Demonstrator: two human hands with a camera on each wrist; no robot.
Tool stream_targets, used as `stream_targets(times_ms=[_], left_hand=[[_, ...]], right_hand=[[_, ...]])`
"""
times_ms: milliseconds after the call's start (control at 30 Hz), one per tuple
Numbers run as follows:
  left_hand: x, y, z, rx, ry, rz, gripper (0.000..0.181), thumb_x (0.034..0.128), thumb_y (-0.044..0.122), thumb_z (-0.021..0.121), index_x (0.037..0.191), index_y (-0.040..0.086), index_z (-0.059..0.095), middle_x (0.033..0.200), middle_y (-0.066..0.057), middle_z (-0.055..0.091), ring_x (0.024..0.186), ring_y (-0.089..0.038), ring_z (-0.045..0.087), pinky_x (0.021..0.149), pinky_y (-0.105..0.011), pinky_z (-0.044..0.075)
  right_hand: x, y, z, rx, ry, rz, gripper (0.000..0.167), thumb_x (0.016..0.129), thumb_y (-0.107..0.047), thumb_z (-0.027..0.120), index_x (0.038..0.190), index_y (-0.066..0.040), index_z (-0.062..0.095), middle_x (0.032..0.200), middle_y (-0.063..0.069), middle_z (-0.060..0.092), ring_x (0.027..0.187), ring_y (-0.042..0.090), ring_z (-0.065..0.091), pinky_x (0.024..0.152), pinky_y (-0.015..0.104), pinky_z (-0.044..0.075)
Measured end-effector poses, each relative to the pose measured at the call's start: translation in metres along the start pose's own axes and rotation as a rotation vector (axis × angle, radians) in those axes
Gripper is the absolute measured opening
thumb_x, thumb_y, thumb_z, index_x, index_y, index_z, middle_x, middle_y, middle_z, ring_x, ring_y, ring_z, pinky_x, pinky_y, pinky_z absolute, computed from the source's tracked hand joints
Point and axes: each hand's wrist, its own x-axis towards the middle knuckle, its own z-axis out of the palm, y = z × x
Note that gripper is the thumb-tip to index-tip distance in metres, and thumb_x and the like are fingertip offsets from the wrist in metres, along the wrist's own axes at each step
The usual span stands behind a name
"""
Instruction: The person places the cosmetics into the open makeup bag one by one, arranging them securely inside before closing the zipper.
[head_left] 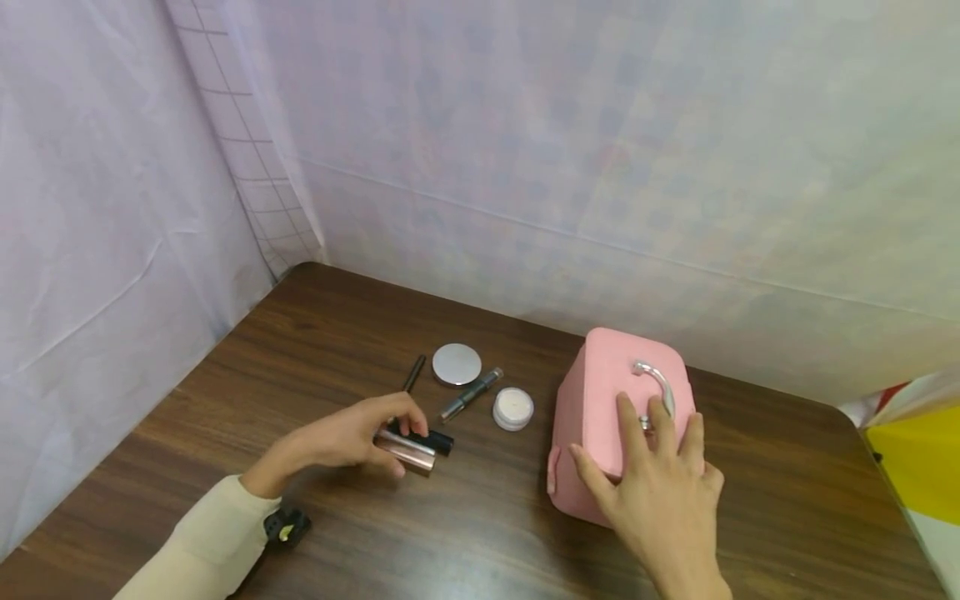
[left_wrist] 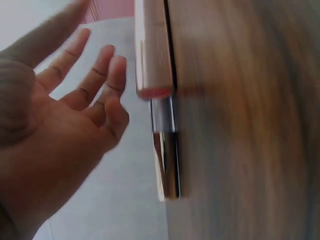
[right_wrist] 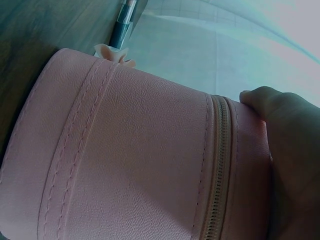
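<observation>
My left hand [head_left: 367,433] hovers just over a rose-gold cosmetic tube [head_left: 408,451] and a black tube [head_left: 438,442] lying side by side. In the left wrist view, its loosely bent fingers [left_wrist: 105,75] stand apart from the rose-gold tube [left_wrist: 154,50]. Spread across the lid of a pink zippered cosmetic case [head_left: 600,400], my right hand [head_left: 660,492] rests with its fingers by the silver handle [head_left: 663,383]. The right wrist view has the thumb [right_wrist: 257,97] at the lid's edge, above the closed zipper [right_wrist: 219,165]; the other fingertips are hidden there.
Behind the left hand lie a thin black pencil [head_left: 414,373], a round silver compact [head_left: 457,364], a grey double-ended tube [head_left: 471,395] and a white-topped jar [head_left: 513,408]. White curtains stand along the back and left edges of the wooden table [head_left: 465,533].
</observation>
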Motion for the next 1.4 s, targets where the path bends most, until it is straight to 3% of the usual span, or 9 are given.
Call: stream_targets(times_ms=[167,533,700,833,967,1067,1200,1333,1400], left_hand=[[0.001,-0.002,0.005,0.026,-0.024,-0.025,0.045,0.0687,0.009,0.083,0.106,0.022,0.062,0.101,-0.003,0.056,0.096,-0.022,0.051,0.084,-0.038,0.045],[0.0,0.002,0.011,0.262,-0.034,-0.011,0.044,0.0657,0.005,0.083,0.1,0.025,0.064,0.095,0.01,0.055,0.092,-0.013,0.05,0.088,-0.043,0.035],[0.001,0.003,0.012,0.29,-0.021,-0.007,0.043,0.0639,0.001,0.083,0.097,0.021,0.063,0.091,0.009,0.053,0.087,-0.012,0.05,0.082,-0.036,0.037],[0.002,0.001,0.013,0.3,-0.005,0.004,0.041,0.0635,0.0,0.083,0.094,0.018,0.063,0.089,0.007,0.054,0.084,-0.012,0.05,0.077,-0.03,0.04],[0.001,0.0,0.014,0.319,0.005,0.015,0.041,0.0623,0.001,0.083,0.092,0.018,0.063,0.087,0.008,0.053,0.083,-0.011,0.05,0.077,-0.031,0.039],[0.0,0.0,0.015,0.34,0.0,0.009,0.041,0.0614,0.003,0.084,0.092,0.02,0.063,0.086,0.01,0.052,0.083,-0.009,0.048,0.077,-0.033,0.035],[-0.001,0.002,0.015,0.38,-0.002,0.0,0.041,0.0606,0.004,0.085,0.09,0.021,0.063,0.084,0.011,0.05,0.081,-0.008,0.046,0.075,-0.032,0.029],[-0.002,0.004,0.015,0.395,0.009,-0.002,0.041,0.0605,0.003,0.085,0.09,0.02,0.062,0.083,0.009,0.05,0.081,-0.009,0.044,0.073,-0.032,0.027],[-0.001,0.004,0.014,0.399,0.012,-0.001,0.041,0.0606,0.003,0.085,0.091,0.02,0.062,0.083,0.008,0.05,0.081,-0.009,0.044,0.073,-0.032,0.027]], right_hand=[[0.0,0.0,-0.002,0.016,-0.027,0.025,0.078,0.078,-0.065,0.061,0.136,-0.013,0.05,0.138,0.02,0.043,0.125,0.057,0.03,0.063,0.072,0.038],[0.002,0.001,-0.008,0.101,-0.028,0.092,0.074,0.079,-0.059,0.065,0.134,-0.011,0.053,0.138,0.019,0.046,0.126,0.055,0.032,0.065,0.075,0.037],[0.004,0.007,-0.016,0.204,-0.02,0.129,0.069,0.083,-0.049,0.067,0.138,-0.01,0.051,0.139,0.021,0.046,0.125,0.056,0.034,0.074,0.078,0.034],[0.003,0.014,-0.02,0.326,0.015,0.169,0.064,0.084,-0.039,0.069,0.139,-0.013,0.05,0.139,0.016,0.047,0.125,0.048,0.04,0.078,0.074,0.035],[-0.001,0.024,-0.021,0.458,0.082,0.193,0.057,0.086,-0.027,0.068,0.139,-0.018,0.052,0.136,0.012,0.051,0.12,0.044,0.047,0.083,0.067,0.037],[-0.005,0.029,-0.022,0.54,0.127,0.214,0.053,0.087,-0.02,0.066,0.139,-0.023,0.053,0.131,0.01,0.055,0.116,0.036,0.051,0.095,0.041,0.042],[-0.007,0.034,-0.023,0.58,0.152,0.248,0.05,0.089,-0.017,0.063,0.137,-0.028,0.054,0.128,0.008,0.058,0.113,0.014,0.051,0.089,0.01,0.031],[-0.009,0.038,-0.025,0.585,0.144,0.318,0.046,0.091,-0.018,0.061,0.136,-0.031,0.055,0.127,0.005,0.059,0.107,-0.003,0.048,0.085,0.01,0.032],[-0.01,0.041,-0.028,0.59,0.122,0.393,0.044,0.094,-0.021,0.057,0.135,-0.035,0.055,0.128,0.003,0.058,0.105,-0.003,0.049,0.081,0.013,0.035]])
